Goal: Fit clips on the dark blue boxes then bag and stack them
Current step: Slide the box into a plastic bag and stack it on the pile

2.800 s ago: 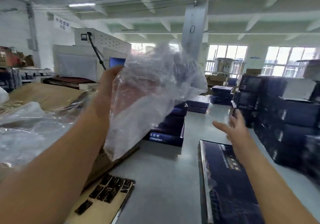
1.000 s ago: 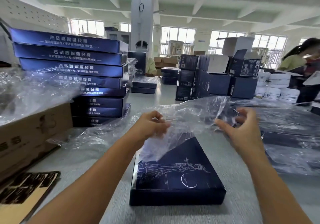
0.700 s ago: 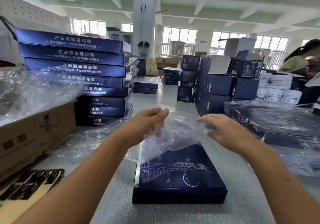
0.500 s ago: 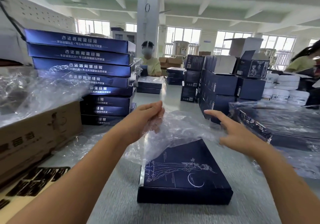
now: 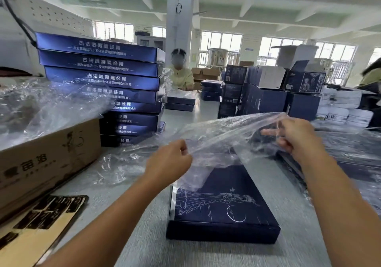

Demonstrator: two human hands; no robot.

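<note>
A flat dark blue box with a white line drawing lies on the grey table in front of me. A clear plastic bag is stretched above its far end. My left hand pinches the bag's left edge. My right hand grips the right edge, held higher. The bag's lower part drapes onto the box's far end. A tall stack of dark blue boxes stands at the left rear. Black clips lie on a card sheet at the lower left.
A cardboard carton full of clear bags sits to the left. Bagged boxes lie at the right. More blue cartons and white tubs stand behind. A person sits across the table; another is at the right edge.
My hands came apart and spread the bag wide over the box's far end. The right hand rose and moved right, taking hold of the bag's edge. Earlier I held the bag up high in my left hand.
</note>
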